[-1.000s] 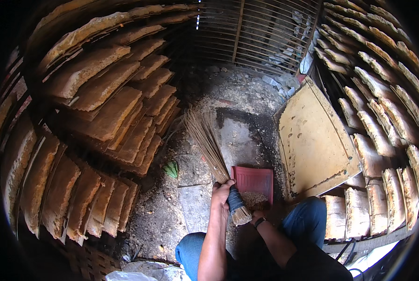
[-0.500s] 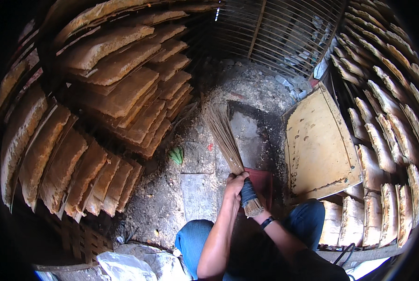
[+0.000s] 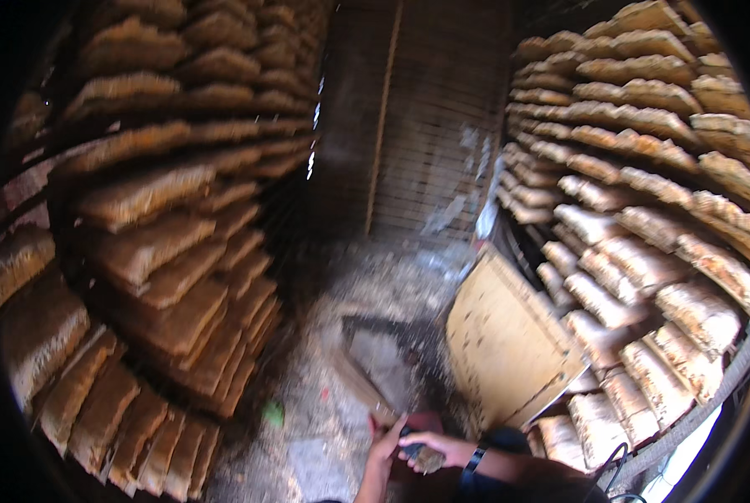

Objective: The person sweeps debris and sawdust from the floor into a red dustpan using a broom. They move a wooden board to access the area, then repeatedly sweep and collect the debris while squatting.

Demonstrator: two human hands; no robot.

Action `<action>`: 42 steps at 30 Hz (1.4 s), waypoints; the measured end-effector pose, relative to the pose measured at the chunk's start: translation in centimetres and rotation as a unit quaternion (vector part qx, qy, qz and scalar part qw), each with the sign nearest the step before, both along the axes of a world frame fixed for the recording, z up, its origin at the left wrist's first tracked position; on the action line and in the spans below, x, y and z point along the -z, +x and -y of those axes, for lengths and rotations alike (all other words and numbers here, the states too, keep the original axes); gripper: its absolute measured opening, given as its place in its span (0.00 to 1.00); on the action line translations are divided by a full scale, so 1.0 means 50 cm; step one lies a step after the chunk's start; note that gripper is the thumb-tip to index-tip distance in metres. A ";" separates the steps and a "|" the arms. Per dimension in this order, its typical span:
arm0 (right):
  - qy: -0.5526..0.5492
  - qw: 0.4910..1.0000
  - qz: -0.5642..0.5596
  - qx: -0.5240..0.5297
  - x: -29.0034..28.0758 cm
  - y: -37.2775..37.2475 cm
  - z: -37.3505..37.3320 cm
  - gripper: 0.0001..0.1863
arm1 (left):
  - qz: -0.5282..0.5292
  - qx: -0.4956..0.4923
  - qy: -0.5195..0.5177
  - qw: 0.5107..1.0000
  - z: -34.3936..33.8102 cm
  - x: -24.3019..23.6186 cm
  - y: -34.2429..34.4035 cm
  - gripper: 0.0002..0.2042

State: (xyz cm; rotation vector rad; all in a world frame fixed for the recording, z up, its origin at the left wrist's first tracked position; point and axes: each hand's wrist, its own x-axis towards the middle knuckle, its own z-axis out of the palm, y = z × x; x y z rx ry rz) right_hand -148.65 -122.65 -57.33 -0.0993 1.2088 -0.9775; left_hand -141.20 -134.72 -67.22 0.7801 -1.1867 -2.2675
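Both hands, left hand [image 3: 385, 448] and right hand [image 3: 436, 448], grip the broom handle [image 3: 415, 453] closed; sweeping well means short, low strokes toward the red dustpan [image 3: 432, 419] on the floor [image 3: 325, 419].

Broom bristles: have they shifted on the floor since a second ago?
Yes. The broom bristles swept from the dark floor patch toward the hands, away from the leaning board.

A dusty concrete floor [image 3: 325, 419] bears a leaning wooden tray [image 3: 509, 344].
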 end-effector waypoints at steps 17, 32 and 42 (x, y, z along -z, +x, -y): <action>-0.289 0.937 0.183 0.069 0.002 0.045 -0.039 0.13 | 0.023 0.011 0.100 0.995 0.001 0.071 -0.033 0.39; -0.049 0.968 -0.240 0.054 -0.075 -0.091 0.030 0.07 | 0.059 0.087 0.105 0.989 -0.040 -0.060 0.002 0.33; 0.069 0.624 -0.763 -0.151 0.056 -0.452 0.226 0.44 | 0.087 0.108 0.009 0.990 -0.070 -0.042 0.030 0.16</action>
